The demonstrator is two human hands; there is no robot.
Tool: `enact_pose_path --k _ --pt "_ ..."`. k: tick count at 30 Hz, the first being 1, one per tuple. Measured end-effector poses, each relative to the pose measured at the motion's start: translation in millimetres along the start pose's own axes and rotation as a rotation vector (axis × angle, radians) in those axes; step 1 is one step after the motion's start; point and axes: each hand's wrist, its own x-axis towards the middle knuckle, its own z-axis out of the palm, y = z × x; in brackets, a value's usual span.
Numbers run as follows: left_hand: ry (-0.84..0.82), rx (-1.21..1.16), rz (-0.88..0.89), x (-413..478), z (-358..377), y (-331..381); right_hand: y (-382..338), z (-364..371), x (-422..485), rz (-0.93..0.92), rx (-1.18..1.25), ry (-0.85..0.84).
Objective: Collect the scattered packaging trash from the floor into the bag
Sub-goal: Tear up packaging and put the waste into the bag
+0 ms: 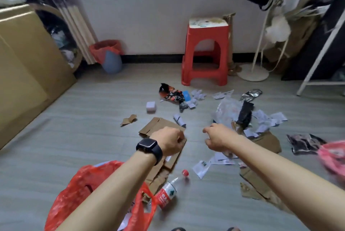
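My left hand (169,140), a black watch on its wrist, hovers as a curled fist over a flat cardboard piece (158,124) with nothing visible in its grip. To its right, my right hand (217,136) hangs above the floor with loosely curled fingers that hold nothing. A red plastic bag (87,189) lies open under my left forearm. Beside the bag are a plastic bottle (166,195) and a red cap (185,172). Further out lie a red-black snack wrapper (170,94), a small white box (150,106), a clear plastic bag (226,110), a black wrapper (245,114) and paper scraps (270,120).
More torn cardboard (255,184) lies under my right forearm, with a dark wrapper (304,143) and a pink item (334,156) at the right edge. A red stool (205,53) and a lined bin (110,57) stand by the wall. A big cardboard box (24,66) stands at the left.
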Motion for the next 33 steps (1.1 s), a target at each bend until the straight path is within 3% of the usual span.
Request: enact_pose_path --k 4,9,14,22,27,30,33 --pt "-0.094 0.025 0.058 51.3 30.8 44.8 79.0 26.2 -5.4 0.132 0.117 -0.003" --pt "-0.302 -0.016 0.041 87.3 121.2 60.4 136.6 109.0 -5.5 0.301 0.240 -0.106" --pt "-0.435 -0.034 -0.043 113.2 206.0 51.5 157.1 180.6 26.9 0.297 0.246 -0.141" --pt "-0.407 -0.089 -0.167 163.1 276.9 35.7 159.2 243.8 116.5 0.280 0.220 -0.235" --pt "-0.333 -0.072 -0.235 164.1 309.4 36.0 150.0 279.0 131.0 0.356 0.187 -0.079" --pt "-0.305 -0.084 -0.233 164.6 314.1 34.6 136.8 286.3 132.4 0.290 0.081 0.040" --pt "-0.309 -0.103 -0.250 168.2 316.3 35.3 136.9 290.0 134.7 0.280 -0.022 0.032"
